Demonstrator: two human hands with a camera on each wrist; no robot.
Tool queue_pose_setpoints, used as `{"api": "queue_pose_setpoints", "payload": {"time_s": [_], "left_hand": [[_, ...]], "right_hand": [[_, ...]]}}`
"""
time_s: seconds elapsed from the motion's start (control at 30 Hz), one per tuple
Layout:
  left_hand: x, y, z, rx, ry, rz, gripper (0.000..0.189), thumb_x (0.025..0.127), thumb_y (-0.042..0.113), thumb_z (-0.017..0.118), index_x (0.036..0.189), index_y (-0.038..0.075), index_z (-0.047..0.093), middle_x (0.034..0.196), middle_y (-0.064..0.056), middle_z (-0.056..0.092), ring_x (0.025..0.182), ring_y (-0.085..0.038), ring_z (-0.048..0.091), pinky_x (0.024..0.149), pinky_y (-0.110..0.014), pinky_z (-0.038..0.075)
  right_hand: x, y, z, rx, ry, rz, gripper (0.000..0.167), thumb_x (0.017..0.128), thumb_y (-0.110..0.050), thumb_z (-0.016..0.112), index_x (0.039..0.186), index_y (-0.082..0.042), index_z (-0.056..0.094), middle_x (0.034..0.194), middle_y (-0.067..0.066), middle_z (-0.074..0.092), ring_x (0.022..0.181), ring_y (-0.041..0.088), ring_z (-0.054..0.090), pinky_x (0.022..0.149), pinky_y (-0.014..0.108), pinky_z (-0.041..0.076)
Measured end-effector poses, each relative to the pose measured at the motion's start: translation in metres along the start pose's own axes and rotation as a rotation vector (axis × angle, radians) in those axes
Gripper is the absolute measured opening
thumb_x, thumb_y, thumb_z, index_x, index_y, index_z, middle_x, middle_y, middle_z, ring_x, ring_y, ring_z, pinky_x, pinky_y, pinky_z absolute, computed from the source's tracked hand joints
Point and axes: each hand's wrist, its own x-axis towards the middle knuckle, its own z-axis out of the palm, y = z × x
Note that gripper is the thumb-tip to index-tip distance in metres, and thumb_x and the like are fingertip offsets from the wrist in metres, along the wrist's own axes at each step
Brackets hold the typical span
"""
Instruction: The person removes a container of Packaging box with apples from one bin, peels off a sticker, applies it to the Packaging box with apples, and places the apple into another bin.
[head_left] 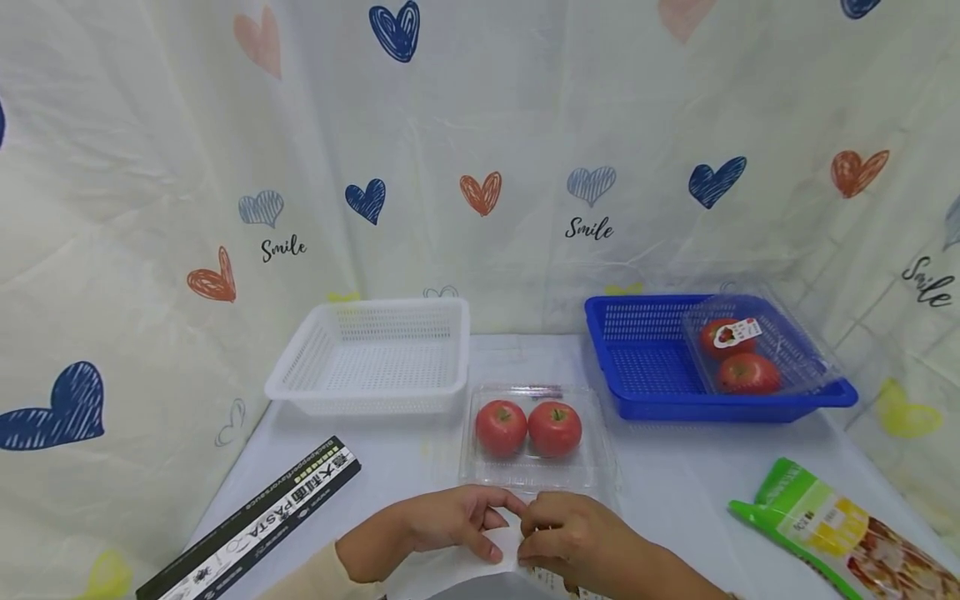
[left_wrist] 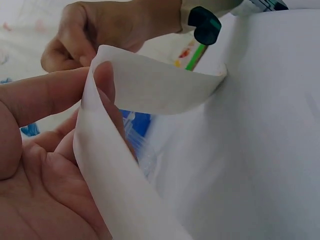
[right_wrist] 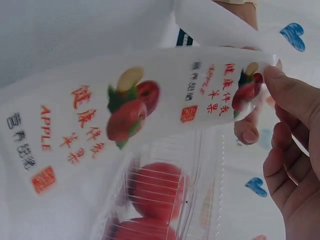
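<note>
My left hand (head_left: 450, 521) and right hand (head_left: 573, 537) meet at the front middle of the table, holding a label strip (right_wrist: 125, 110). Its printed side shows apples and red and black characters; the back is plain white. In the left wrist view the strip folds sharply at my left fingertips, which pinch it. My right thumb and finger pinch the strip's end in the right wrist view. Just beyond my hands lies a clear plastic box (head_left: 536, 477) holding two red apples, a left one (head_left: 501, 428) and a right one (head_left: 555, 429).
A white basket (head_left: 367, 402) stands at the back left. In the blue basket (head_left: 637, 408) at the back right, a clear box with a label (head_left: 737, 333) holds two more apples. A black-and-white pasta box (head_left: 255, 525) lies left, a green food bag (head_left: 847, 533) right.
</note>
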Motion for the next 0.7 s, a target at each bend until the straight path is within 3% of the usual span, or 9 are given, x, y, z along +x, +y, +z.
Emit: {"api": "queue_pose_setpoints", "payload": {"time_s": [0.27, 0.37, 0.47, 0.7], "left_hand": [[-0.0017, 0.0007, -0.0013, -0.018, -0.032, 0.004, 0.049, 0.086, -0.017, 0.056, 0.134, -0.011, 0.045, 0.121, -0.048, 0.043, 0.098, -0.013, 0.057, 0.082, -0.019, 0.047], [-0.0013, 0.0003, -0.0012, -0.023, -0.044, 0.005, 0.049, 0.087, -0.016, 0.056, 0.134, -0.012, 0.045, 0.122, -0.048, 0.043, 0.098, -0.012, 0.057, 0.084, -0.020, 0.047], [-0.0017, -0.0009, -0.0018, -0.032, -0.051, 0.004, 0.050, 0.087, -0.016, 0.055, 0.135, -0.012, 0.043, 0.122, -0.048, 0.042, 0.097, -0.012, 0.057, 0.084, -0.021, 0.047], [-0.0026, -0.0015, -0.0046, -0.026, -0.049, -0.009, 0.048, 0.088, -0.016, 0.055, 0.134, -0.010, 0.043, 0.120, -0.047, 0.045, 0.095, -0.010, 0.060, 0.082, -0.021, 0.048]], "right_hand": [[-0.0010, -0.0032, 0.0000, 0.025, -0.060, 0.093, 0.021, 0.078, -0.008, 0.081, 0.096, -0.016, 0.072, 0.095, -0.004, 0.057, 0.082, 0.003, 0.055, 0.079, 0.010, 0.045], [-0.0015, -0.0028, 0.0008, 0.031, -0.063, 0.085, 0.013, 0.084, -0.010, 0.077, 0.094, -0.017, 0.073, 0.095, -0.004, 0.056, 0.080, 0.002, 0.053, 0.077, 0.010, 0.044], [-0.0028, -0.0016, 0.0018, 0.019, -0.058, 0.062, 0.012, 0.083, -0.009, 0.077, 0.090, -0.018, 0.074, 0.094, -0.004, 0.057, 0.078, 0.002, 0.052, 0.074, 0.010, 0.044], [-0.0047, -0.0015, 0.0023, -0.004, -0.064, 0.050, 0.023, 0.070, -0.005, 0.084, 0.086, -0.018, 0.073, 0.094, -0.003, 0.058, 0.073, 0.002, 0.051, 0.073, 0.007, 0.042]]}}
